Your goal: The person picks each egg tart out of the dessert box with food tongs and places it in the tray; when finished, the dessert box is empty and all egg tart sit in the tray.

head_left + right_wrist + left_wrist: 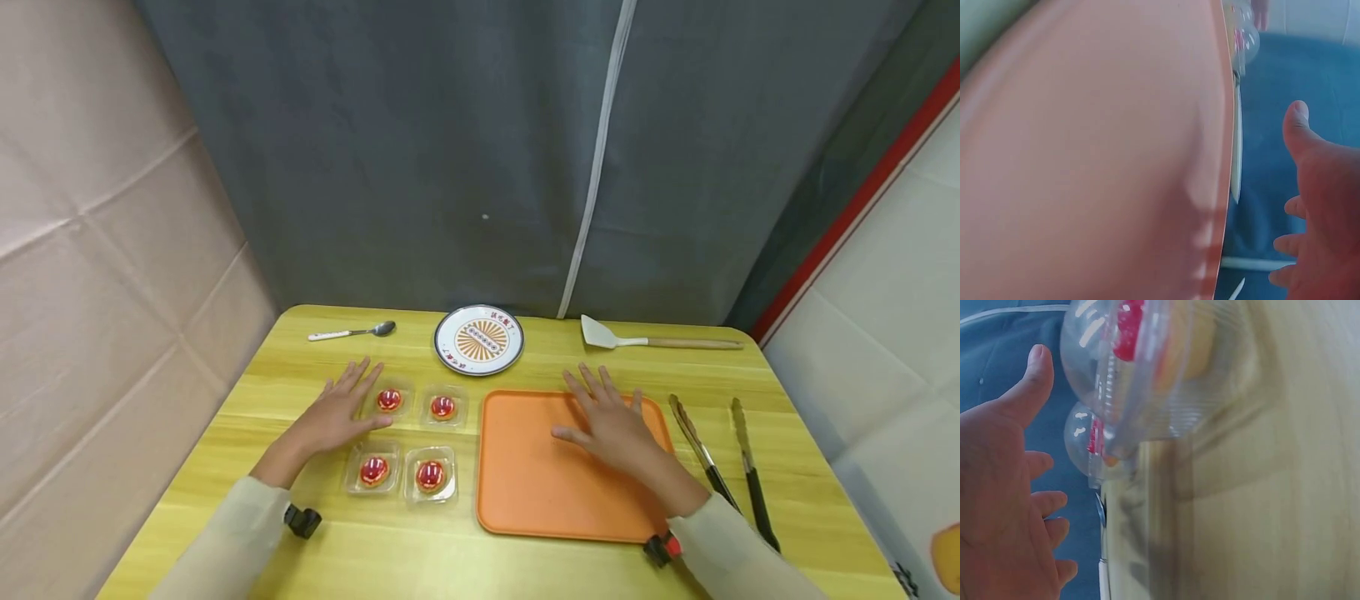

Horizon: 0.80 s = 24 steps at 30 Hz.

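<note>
My left hand (pixel 333 421) hovers with spread fingers just left of several clear plastic boxes, holding nothing. Each box, such as the front right one (pixel 431 476), holds a small red-topped tart. In the left wrist view a domed box (pixel 1194 394) appears close up beside the palm, apart from it. My right hand (pixel 617 432) is spread above an orange tray (pixel 525 492), and its shadow falls on the surface. The right wrist view shows that hand apart from the tray, with nothing in its fingers.
A round patterned plate (pixel 480 340) lies at the table's back, with a spoon (pixel 352 332) to its left and a white spatula (pixel 645 342) to its right. Tongs (pixel 701 450) and a black-handled utensil (pixel 752 475) lie right of the tray. A dark curtain (pixel 412 167) hangs behind.
</note>
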Each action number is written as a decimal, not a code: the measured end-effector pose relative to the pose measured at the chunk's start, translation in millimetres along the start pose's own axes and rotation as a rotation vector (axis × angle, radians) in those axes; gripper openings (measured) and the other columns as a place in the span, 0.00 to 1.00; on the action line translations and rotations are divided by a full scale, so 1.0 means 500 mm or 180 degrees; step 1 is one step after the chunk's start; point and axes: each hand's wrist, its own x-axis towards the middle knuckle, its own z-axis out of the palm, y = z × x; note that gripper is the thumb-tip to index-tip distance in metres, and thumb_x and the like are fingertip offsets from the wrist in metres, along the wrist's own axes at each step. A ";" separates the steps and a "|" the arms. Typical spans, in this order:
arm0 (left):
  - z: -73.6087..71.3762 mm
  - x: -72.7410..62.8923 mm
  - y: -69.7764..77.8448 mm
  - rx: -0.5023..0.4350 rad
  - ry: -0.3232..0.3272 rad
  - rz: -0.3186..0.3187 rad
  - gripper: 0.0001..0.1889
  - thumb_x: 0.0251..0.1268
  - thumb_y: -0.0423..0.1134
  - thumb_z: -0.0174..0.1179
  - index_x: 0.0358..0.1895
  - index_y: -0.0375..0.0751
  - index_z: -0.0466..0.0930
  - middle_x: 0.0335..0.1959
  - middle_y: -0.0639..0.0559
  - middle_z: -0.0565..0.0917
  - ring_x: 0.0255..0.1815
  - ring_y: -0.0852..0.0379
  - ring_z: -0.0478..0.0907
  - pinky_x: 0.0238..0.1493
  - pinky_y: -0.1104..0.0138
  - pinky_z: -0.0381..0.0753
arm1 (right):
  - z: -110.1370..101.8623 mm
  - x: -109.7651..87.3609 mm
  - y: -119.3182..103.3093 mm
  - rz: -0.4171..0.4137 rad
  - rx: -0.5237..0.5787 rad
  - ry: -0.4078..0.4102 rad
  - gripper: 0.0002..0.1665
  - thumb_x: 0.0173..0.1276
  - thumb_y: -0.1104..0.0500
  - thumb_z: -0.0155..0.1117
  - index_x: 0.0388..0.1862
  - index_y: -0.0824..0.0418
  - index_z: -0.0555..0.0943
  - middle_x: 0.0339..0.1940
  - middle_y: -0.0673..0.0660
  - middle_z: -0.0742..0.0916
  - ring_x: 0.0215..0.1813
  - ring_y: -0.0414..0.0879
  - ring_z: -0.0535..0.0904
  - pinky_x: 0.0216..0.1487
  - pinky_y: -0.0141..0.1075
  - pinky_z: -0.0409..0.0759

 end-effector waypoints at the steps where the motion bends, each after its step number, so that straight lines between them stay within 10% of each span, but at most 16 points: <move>1: 0.002 0.001 -0.003 -0.0041 -0.0014 0.0010 0.51 0.70 0.65 0.60 0.85 0.42 0.45 0.85 0.35 0.43 0.84 0.30 0.38 0.78 0.31 0.39 | 0.001 0.004 -0.007 -0.0025 0.0007 -0.0017 0.57 0.66 0.30 0.67 0.85 0.51 0.56 0.86 0.60 0.56 0.84 0.67 0.47 0.66 0.85 0.45; 24: 0.037 0.009 -0.060 -0.1093 -0.0161 0.0049 0.54 0.67 0.53 0.69 0.83 0.32 0.43 0.84 0.32 0.47 0.82 0.30 0.45 0.80 0.37 0.45 | 0.048 0.127 -0.161 -0.0572 0.0211 -0.0515 0.58 0.68 0.27 0.61 0.87 0.49 0.51 0.87 0.56 0.55 0.86 0.59 0.45 0.77 0.74 0.45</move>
